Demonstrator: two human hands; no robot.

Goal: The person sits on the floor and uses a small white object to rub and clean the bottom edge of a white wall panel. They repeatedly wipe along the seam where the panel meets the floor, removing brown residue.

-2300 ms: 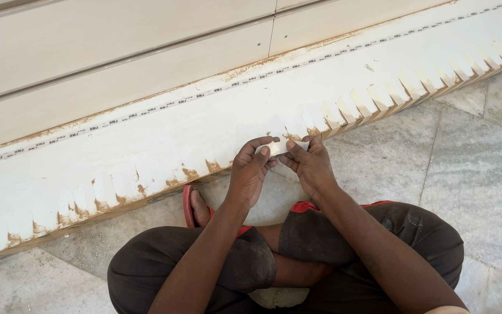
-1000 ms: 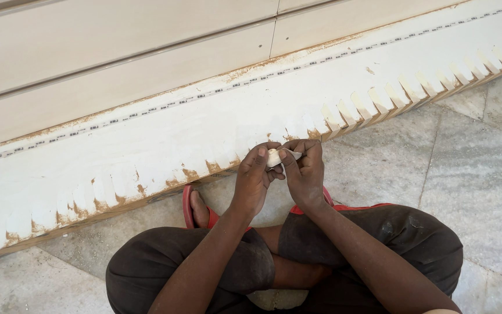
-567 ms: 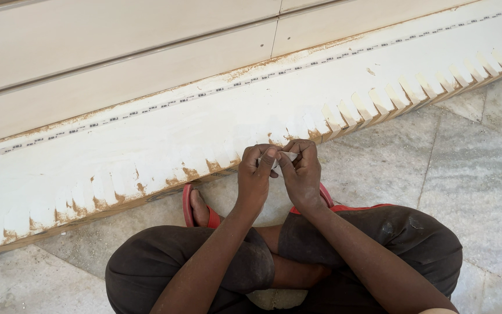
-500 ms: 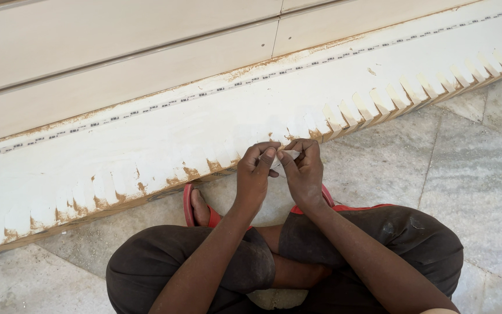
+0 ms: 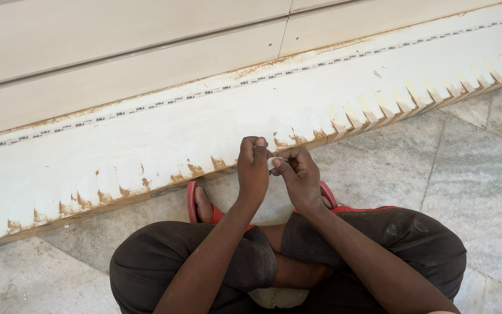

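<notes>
My left hand (image 5: 253,166) and my right hand (image 5: 301,178) meet in front of me, both pinching a small white piece (image 5: 273,163) between thumbs and fingertips. The piece is mostly hidden by my fingers. Just beyond my hands runs a long white plank (image 5: 164,142) with a toothed, notched front edge stained brown. I sit cross-legged in dark trousers, with red sandals (image 5: 196,203) on my feet under my wrists.
A line of small dark marks runs along the plank's far edge (image 5: 297,70). Behind it lie pale flat boards (image 5: 129,52). Grey stone floor tiles (image 5: 472,168) spread to the right and lower left of me.
My hands drew closer together and slid slightly left along the plank's toothed edge. The white piece, first held spread between them, is now pinched tight and nearly covered.
</notes>
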